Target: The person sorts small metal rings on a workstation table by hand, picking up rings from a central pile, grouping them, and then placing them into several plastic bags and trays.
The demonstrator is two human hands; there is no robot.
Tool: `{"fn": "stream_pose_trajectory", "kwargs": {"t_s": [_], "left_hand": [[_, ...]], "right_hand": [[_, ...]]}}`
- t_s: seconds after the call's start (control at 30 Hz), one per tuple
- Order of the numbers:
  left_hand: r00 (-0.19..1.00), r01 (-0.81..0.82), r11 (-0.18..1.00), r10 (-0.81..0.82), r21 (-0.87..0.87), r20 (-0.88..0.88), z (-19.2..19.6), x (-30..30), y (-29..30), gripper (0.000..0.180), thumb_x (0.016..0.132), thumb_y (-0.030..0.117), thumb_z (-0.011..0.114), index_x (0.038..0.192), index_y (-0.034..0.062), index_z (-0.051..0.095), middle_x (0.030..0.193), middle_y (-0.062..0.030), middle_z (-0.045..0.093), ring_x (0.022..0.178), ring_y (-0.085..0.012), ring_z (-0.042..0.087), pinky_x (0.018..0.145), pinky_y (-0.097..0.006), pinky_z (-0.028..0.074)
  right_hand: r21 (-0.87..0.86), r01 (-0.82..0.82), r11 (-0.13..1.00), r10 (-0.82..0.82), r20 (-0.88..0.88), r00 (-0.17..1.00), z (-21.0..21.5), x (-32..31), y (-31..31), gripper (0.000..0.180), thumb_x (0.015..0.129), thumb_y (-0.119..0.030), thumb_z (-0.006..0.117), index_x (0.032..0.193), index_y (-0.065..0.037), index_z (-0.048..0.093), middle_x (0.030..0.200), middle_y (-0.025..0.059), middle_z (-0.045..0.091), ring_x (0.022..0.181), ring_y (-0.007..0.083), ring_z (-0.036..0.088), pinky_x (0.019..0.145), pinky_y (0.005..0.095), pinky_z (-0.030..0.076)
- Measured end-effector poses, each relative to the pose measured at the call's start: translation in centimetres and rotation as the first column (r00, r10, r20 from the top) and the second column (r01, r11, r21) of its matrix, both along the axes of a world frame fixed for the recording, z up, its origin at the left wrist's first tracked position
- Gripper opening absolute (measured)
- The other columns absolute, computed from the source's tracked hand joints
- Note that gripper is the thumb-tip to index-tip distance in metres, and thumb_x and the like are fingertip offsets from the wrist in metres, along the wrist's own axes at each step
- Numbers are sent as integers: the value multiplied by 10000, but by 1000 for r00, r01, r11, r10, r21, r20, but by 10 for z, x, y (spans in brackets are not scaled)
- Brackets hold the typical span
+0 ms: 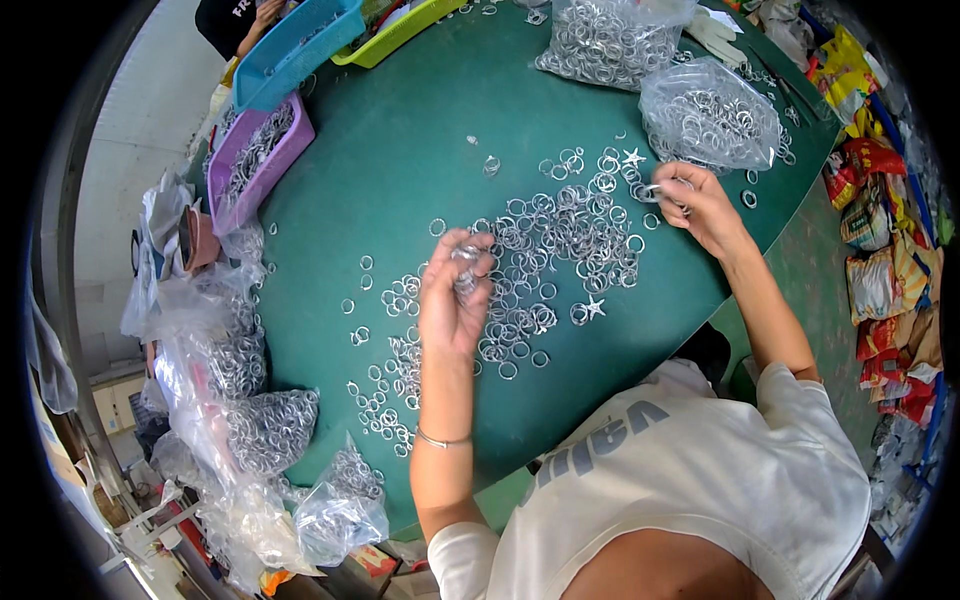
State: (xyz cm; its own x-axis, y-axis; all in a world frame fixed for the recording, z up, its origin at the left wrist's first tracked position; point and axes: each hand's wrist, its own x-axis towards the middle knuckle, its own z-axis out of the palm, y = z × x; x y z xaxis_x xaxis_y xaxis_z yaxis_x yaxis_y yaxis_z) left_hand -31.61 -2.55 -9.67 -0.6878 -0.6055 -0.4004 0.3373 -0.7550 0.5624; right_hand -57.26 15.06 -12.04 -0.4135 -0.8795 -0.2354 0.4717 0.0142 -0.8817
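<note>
Many small silver metal rings (575,225) lie in a loose heap on the green table in front of me. My left hand (452,305) is palm up over the heap's left part, its fingers curled round several silver rings (466,272); motion blurs the fingertips. At the heap's right side, my right hand (705,208) pinches a silver ring (648,193) between thumb and fingers, just above the table. Whether more rings are inside that hand is hard to see. One star-shaped metal piece (633,158) lies near the right hand, and another star-shaped piece (595,307) rests at the heap's near edge.
Clear bags of rings (710,112) stand at the far right, and more bagged rings (272,430) line the left edge. Purple (300,135), blue (300,50) and yellow-green (400,32) trays sit at the far left. Another person's hand (268,12) shows behind them.
</note>
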Motion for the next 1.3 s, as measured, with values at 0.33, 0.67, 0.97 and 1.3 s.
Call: {"fn": "stream_pose_trajectory", "kwargs": {"t_s": [0.33,0.67,0.97,1.3], "left_hand": [[906,248,953,-165,-172,390,-20,22,93,199,920,157,509,995,-4,599,730,-14,528,599,-96,502,428,-172,329],[858,377,864,-192,-332,476,-29,12,115,195,934,129,467,1021,-13,568,612,24,419,492,-48,367,415,-173,239],[912,365,921,-383,140,148,-20,1,129,266,934,207,483,1067,-12,552,729,-5,491,621,-102,466,451,-178,338],[658,691,-86,488,-718,574,-36,-27,95,177,795,102,606,968,69,626,749,-108,582,606,-311,578,517,-389,453]], "right_hand": [[151,-101,983,164,-495,853,1,13,12,158,817,-168,625,914,-51,583,617,32,498,513,154,482,443,276,379],[255,4,967,139,-540,830,4,31,27,95,779,-86,633,813,-29,566,631,58,530,492,133,448,428,245,336],[-208,-224,952,298,467,832,-1,49,20,124,839,-97,540,931,-15,528,764,71,543,522,122,463,307,225,277],[253,35,967,252,-967,29,9,63,7,108,776,-102,597,866,-74,649,777,103,629,677,322,594,560,412,461]]}}
